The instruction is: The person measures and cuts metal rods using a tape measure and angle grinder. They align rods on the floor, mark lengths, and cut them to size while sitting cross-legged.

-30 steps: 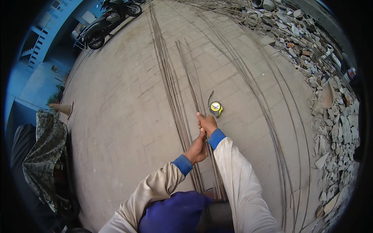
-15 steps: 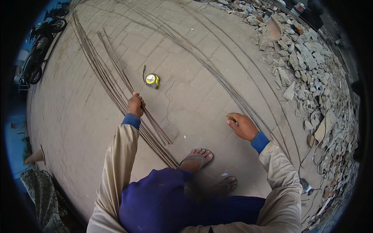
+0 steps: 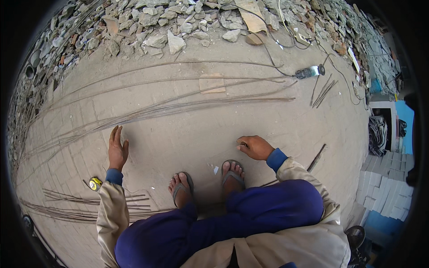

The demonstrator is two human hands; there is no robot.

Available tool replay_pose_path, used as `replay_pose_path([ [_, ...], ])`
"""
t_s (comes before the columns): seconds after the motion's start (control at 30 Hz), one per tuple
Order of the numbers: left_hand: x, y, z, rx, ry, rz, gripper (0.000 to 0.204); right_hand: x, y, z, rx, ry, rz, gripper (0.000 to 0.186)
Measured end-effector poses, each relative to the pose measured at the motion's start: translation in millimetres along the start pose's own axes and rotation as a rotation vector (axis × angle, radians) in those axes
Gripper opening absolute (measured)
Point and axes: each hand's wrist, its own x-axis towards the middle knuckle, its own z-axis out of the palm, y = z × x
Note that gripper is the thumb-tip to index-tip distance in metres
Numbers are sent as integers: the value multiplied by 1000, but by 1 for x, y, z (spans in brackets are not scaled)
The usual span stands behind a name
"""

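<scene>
My left hand (image 3: pixel 118 149) is raised with its fingers stretched out and nothing in it. Just beyond its fingertips lies a bundle of long thin steel rods (image 3: pixel 156 109). My right hand (image 3: pixel 255 148) is closed in front of my right foot, thumb against curled fingers; a small dark bit shows there, too little to name. Beside my left forearm sits a yellow and black tape measure (image 3: pixel 95 183). Shorter steel rods (image 3: pixel 96 199) lie near that forearm, and a longer bundle (image 3: pixel 58 213) runs partly hidden behind my leg.
Broken concrete rubble (image 3: pixel 176 42) lines the far side. At the far right lies an angle grinder (image 3: pixel 309 71) with its cord, beside several short rod pieces (image 3: pixel 325 93). A dark bar (image 3: pixel 317 157) rests right of my knee. Stacked pale blocks (image 3: pixel 386 187) stand at the right.
The view has swung to the right. My left hand has let go of the shorter rods and its fingers have opened. My right hand remains closed.
</scene>
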Motion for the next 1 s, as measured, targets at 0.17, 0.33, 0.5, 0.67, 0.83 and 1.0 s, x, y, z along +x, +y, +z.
replay_pose_path([
  [0.17,99,74,50,311,-151,256,85,-36,-3,30,371,-114,-38,41],
  [0.33,117,98,75,207,-186,180,55,-81,18,19,303,143,131,41],
  [0.5,102,99,65,277,-254,214,25,-76,49,9,264,256,258,39],
  [0.67,77,112,18,232,-534,446,21,-3,60,-20,-63,343,156,46],
  [0.83,69,131,-58,282,-558,382,21,96,43,-52,-282,352,-37,64],
  [1.0,68,141,-84,344,-663,246,23,138,41,-37,-212,338,33,66],
])
